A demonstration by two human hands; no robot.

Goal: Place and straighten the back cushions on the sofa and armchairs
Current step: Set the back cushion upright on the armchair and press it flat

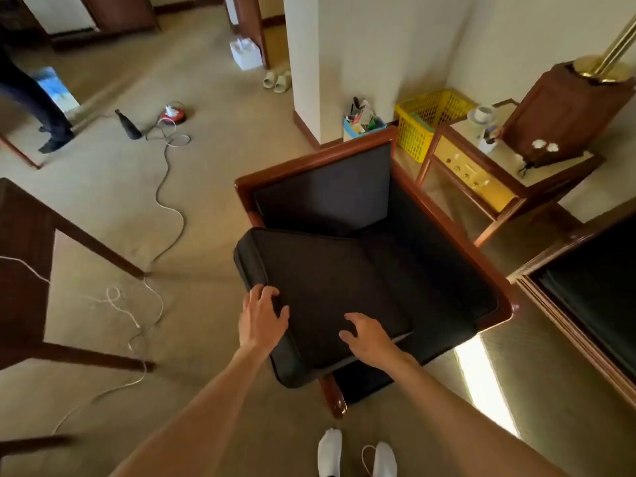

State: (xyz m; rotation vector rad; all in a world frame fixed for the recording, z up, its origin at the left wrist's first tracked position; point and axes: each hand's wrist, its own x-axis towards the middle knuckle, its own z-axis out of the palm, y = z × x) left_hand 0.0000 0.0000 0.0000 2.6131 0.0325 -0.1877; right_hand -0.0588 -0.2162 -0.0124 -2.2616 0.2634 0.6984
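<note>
A dark cushion (320,290) lies flat and skewed across a wood-framed armchair (444,218), overhanging its front and left side. My left hand (261,318) rests on the cushion's near left corner, fingers curled over the edge. My right hand (370,339) lies on the cushion's near edge with fingers spread. The chair's dark padded back (327,187) stands upright behind. Another dark seat (592,297) shows at the right edge.
A wooden table (31,270) stands left, with cables (165,208) trailing over the carpet. A side table (499,173) with a lamp base (564,111) and a yellow basket (423,125) sit behind the chair. Another person's legs (41,108) are far left.
</note>
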